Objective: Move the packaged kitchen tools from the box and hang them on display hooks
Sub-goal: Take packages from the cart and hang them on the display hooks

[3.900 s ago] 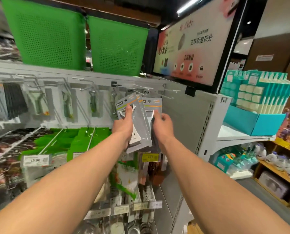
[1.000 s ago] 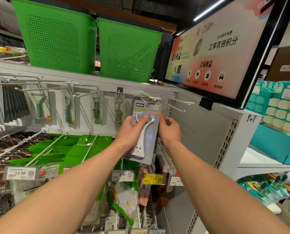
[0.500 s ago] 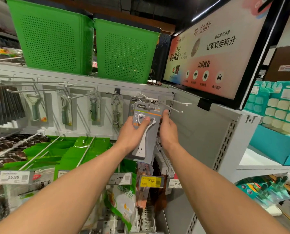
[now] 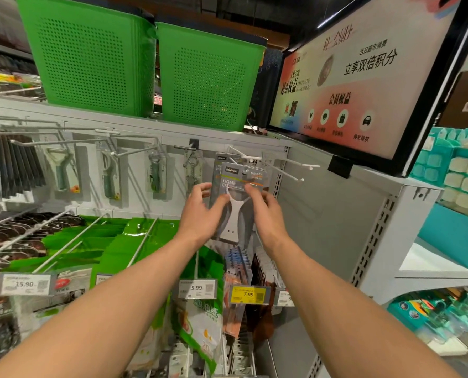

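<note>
Fingers (image 4: 204, 186) of the left hand (image 4: 200, 211) are spread and relaxed, with the thumb against the left edge of the packaged peeler (image 4: 237, 214). On the right hand (image 4: 265, 211) they are loosely bent, index tip touching the card front. The packaged peeler hangs upright on a white display hook (image 4: 239, 155), blade up and handle down.
</note>
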Motion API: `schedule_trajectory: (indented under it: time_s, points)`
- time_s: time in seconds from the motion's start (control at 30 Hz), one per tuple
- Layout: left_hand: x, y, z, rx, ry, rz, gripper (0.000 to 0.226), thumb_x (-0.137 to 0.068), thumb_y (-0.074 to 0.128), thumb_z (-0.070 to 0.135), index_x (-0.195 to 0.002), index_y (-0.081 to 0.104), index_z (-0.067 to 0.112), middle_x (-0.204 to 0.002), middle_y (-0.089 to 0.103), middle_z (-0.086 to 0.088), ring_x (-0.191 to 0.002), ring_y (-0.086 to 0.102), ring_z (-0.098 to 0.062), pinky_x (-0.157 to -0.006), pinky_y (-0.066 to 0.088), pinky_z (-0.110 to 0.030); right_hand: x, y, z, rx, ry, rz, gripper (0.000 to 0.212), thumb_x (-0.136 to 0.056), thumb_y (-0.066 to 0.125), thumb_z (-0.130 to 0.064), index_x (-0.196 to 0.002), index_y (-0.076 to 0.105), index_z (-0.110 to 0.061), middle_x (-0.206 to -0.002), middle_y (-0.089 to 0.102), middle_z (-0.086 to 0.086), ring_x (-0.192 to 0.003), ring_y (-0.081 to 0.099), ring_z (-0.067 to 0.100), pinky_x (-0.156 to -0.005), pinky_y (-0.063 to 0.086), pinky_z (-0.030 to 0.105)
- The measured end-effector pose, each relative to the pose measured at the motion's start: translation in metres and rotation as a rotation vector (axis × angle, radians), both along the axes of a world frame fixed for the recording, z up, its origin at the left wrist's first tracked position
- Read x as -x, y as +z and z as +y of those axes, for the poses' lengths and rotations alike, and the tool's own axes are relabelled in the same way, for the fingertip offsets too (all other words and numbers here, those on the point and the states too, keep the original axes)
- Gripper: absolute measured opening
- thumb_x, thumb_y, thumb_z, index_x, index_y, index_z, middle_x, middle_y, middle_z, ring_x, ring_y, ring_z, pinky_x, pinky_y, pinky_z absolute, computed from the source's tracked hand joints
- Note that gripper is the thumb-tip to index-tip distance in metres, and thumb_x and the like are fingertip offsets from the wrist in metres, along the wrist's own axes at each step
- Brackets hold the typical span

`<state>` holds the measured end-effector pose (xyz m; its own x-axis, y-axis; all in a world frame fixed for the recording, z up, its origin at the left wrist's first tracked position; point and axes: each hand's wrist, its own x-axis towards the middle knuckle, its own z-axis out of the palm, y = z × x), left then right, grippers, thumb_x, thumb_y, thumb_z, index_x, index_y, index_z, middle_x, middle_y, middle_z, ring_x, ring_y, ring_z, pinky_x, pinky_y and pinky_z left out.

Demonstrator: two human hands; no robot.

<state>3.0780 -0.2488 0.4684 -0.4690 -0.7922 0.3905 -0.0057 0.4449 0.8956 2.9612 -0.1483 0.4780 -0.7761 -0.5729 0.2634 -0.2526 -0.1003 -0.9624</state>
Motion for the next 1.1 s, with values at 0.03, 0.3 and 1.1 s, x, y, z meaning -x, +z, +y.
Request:
schedule_trajectory:
  time_s: [0.03, 0.3, 1.1]
  points:
    - [0.001, 0.002, 0.0, -0.026, -0.046, -0.012, 0.054, -0.098, 0.063, 0.047, -0.145, 0.046, 0.027, -0.132, 0.055, 0.009, -0.125, 0.055, -0.016, -0.108, 0.044, -0.037, 0.001, -0.002, -0.001, -0.008, 0.004, 0.006, 0.053, -0.086, 0.069, -0.061, -0.126, 0.065, -0.025, -0.116, 0.069, -0.006, -0.11, 0.064, 0.013, -0.09, 0.049, 0.032]
    - [0.012, -0.007, 0.004, -0.068, -0.126, -0.068, 0.063, -0.098, 0.053, 0.056, -0.156, 0.038, 0.036, -0.148, 0.057, 0.002, -0.135, 0.055, -0.018, -0.115, 0.043, -0.048, -0.001, -0.014, -0.005, -0.011, 0.046, 0.037, 0.055, -0.081, 0.075, -0.058, -0.128, 0.064, -0.034, -0.116, 0.075, -0.01, -0.111, 0.07, 0.012, -0.104, 0.053, 0.044]
    - [0.106, 0.004, -0.11, -0.014, -0.144, -0.251, 0.036, -0.112, 0.032, 0.03, -0.128, 0.052, 0.003, -0.123, 0.062, -0.024, -0.111, 0.059, -0.04, -0.089, 0.045, -0.04, 0.079, 0.0, -0.139, -0.136, -0.082, 0.011, 0.057, -0.096, 0.073, -0.04, -0.142, 0.053, -0.013, -0.119, 0.064, 0.008, -0.117, 0.063, 0.025, -0.099, 0.052, 0.032]
